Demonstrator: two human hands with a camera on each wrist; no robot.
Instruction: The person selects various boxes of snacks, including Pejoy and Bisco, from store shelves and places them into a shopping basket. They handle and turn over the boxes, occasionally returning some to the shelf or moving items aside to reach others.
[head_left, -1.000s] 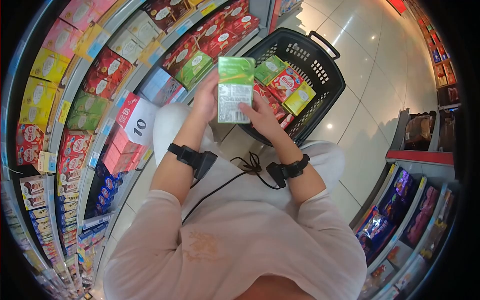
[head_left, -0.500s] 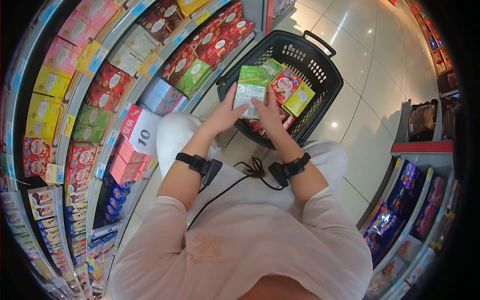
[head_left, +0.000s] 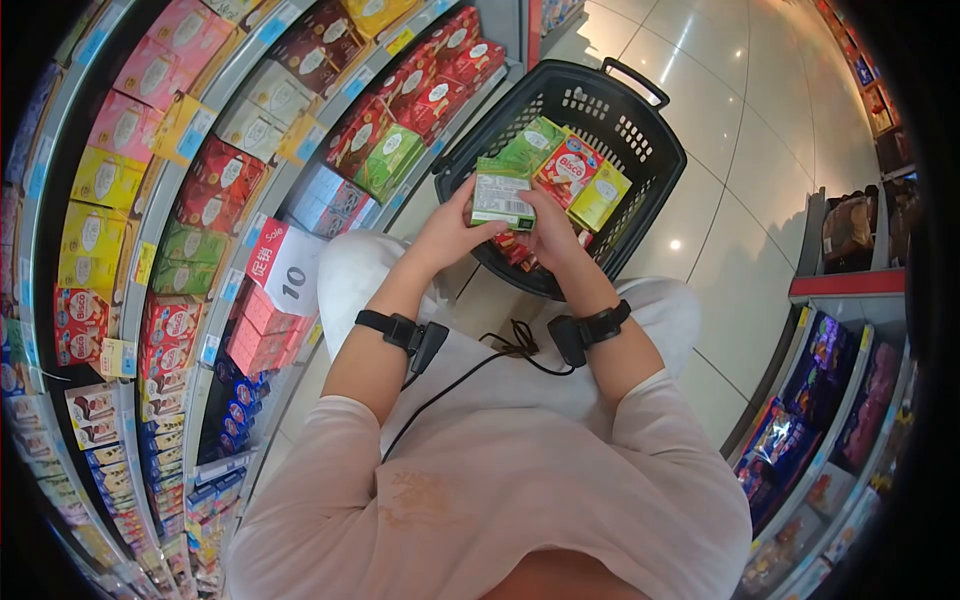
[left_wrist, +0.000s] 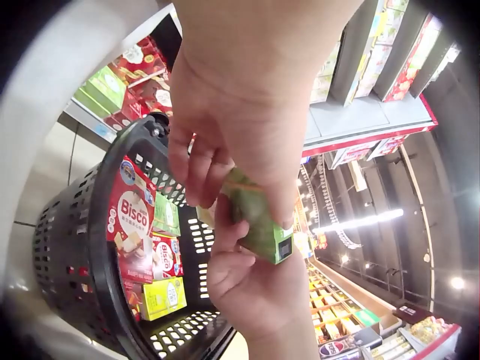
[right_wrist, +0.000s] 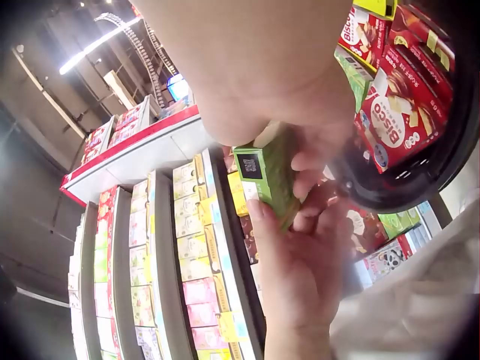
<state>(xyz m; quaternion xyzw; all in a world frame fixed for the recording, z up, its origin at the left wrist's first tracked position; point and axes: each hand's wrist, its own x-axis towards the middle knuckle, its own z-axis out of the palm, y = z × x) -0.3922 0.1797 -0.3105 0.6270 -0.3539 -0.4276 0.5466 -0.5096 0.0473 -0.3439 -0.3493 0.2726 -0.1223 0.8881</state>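
Over the near end of a black shopping basket [head_left: 640, 150], both hands hold a green snack box [head_left: 505, 195]. In the head view its printed panel with a barcode faces up. The left hand [head_left: 455, 228] grips the box's left side; the right hand [head_left: 550, 232] grips its right side, thumb on the printed panel. A small end with a dark square code shows on the box [right_wrist: 277, 176] in the right wrist view. Inside the basket lie a red Bisco box [head_left: 567, 172], a yellow box [head_left: 600, 197], another green box [head_left: 540, 140] and further red boxes, partly hidden by the hands.
Shelves of boxed snacks curve along the left, with a sale sign [head_left: 283, 268] marked 10 sticking out. Low shelves with bagged goods [head_left: 780, 440] stand on the right across the tiled floor [head_left: 700, 190]. A black cable [head_left: 440, 400] runs across the person's lap.
Both hands have brought the green box down and right, from upright before the left shelves to over the basket. The box has tipped flatter, and the right hand has shifted along its side.
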